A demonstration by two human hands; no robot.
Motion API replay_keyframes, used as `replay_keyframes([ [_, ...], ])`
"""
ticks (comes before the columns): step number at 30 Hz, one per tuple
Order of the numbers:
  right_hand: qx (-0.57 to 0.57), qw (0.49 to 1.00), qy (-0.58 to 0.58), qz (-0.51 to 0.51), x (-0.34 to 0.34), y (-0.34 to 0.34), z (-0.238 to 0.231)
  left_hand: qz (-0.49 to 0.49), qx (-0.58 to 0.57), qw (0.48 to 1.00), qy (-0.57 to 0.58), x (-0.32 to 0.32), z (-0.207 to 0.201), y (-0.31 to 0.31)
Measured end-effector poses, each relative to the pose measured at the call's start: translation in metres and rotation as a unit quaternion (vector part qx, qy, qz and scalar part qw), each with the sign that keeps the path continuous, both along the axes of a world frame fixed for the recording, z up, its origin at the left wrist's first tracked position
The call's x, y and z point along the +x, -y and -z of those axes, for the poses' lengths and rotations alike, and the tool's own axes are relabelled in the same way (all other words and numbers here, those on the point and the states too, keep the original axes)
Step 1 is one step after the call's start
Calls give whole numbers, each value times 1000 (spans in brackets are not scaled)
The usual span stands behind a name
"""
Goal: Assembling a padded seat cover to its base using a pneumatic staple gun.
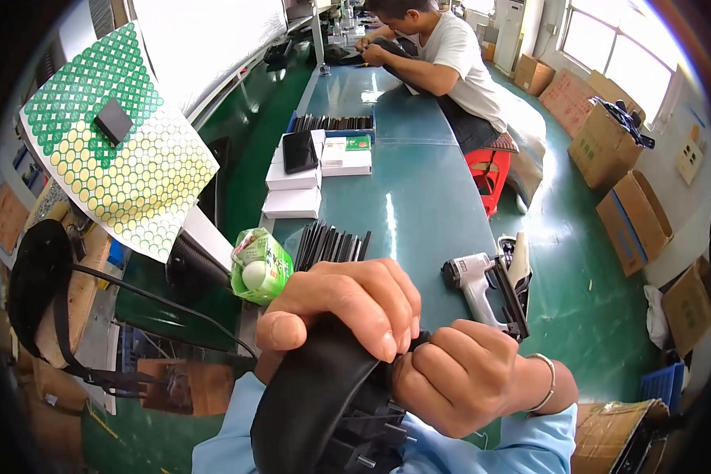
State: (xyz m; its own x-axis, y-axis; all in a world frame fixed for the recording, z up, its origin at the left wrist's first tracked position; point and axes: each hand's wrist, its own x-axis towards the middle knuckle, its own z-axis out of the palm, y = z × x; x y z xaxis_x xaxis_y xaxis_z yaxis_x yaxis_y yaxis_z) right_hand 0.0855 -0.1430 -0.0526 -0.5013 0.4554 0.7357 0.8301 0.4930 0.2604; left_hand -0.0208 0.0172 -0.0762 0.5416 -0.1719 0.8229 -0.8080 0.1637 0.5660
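Observation:
A black padded part [312, 403] with a smooth, leather-like cover is close in front of me. Its underside shows a black plastic frame [363, 434] with metal studs sticking out. My left hand [347, 300] is wrapped over the top end of the pad, thumb to the left and fingers curled over the edge. Closed and pressed against the right side of that same end, my right hand [458, 375] grips the part's edge; its fingertips are hidden. A silver nail-gun-like air tool [482, 292] lies on the bench just beyond my right hand.
Black strips [332, 241] lie on the green bench [426, 205] beside a green packet [261, 268]. White boxes [292, 201] carry a black phone [299, 152]. A sticker sheet [118, 150] stands at left. Across the bench sits another person [458, 55]. Cardboard boxes [604, 146] line the right wall.

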Motion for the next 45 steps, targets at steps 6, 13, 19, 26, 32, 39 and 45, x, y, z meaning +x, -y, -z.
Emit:
replay_keyframes([
  [6,29,998,37,38,4,5,-9,-8,-44,999,0,6,2,9],
  [13,183,961,199,65,0,-5,-17,25,-170,977,-127,-4,4,25],
  [19,153,977,133,-65,6,-1,-9,17,-165,982,-89,-2,9,25],
  [26,66,985,-66,-143,-2,-8,9,29,66,997,-31,5,-5,5],
  [32,13,987,-141,80,-5,1,12,40,65,996,-45,6,-9,4],
  [39,-71,971,-206,96,-2,28,36,37,81,996,-27,11,-11,5],
  [45,35,981,-145,122,-9,18,55,-1,55,998,-32,8,-4,6],
])
